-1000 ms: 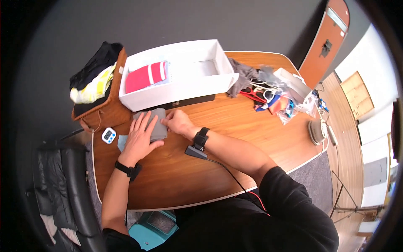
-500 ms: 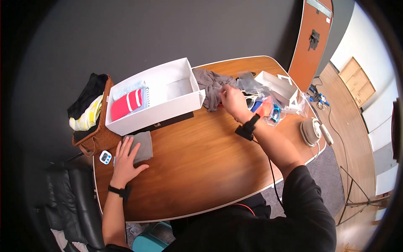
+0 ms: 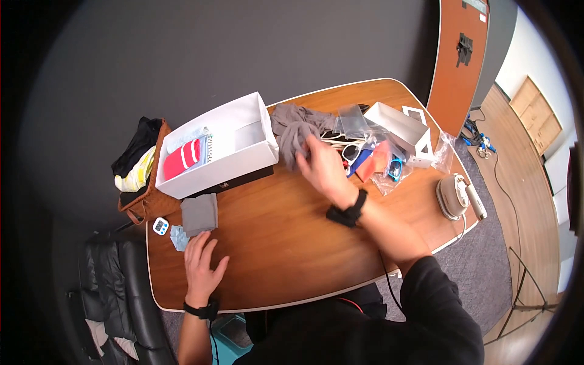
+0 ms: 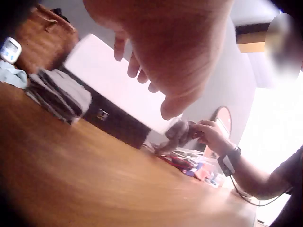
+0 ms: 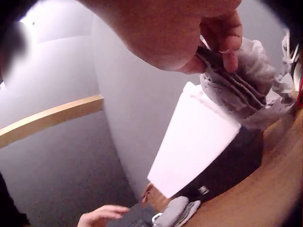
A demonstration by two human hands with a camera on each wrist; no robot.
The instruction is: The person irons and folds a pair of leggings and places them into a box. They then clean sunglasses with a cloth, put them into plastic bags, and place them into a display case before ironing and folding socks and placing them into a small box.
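My right hand (image 3: 323, 169) pinches a crumpled grey cloth (image 3: 291, 129) beside the right end of a white box (image 3: 222, 174). In the right wrist view, thumb and fingers grip layered folds of this cloth (image 5: 239, 87), part of which hangs toward the tabletop. My left hand (image 3: 204, 269) has its fingers loosely spread, just on the near side of a folded grey cloth (image 3: 199, 212). That folded cloth shows as a stack of layers (image 4: 59, 94) in the left wrist view. Inside the white box lies a red folded cloth (image 3: 179, 160) with white stripes.
A brown basket (image 3: 146, 202) of clothes stands left of the box. Near it are a white timer (image 3: 160, 225) and a light blue piece (image 3: 179, 238). At right lie white-framed glasses (image 3: 351, 152), plastic bags, a small white box (image 3: 398, 129) and a beige corded device (image 3: 451, 196).
My right hand has left the folded grey cloth, reached right and taken hold of the crumpled one. My left hand has come off the folded cloth toward the near edge. The head view has shifted.
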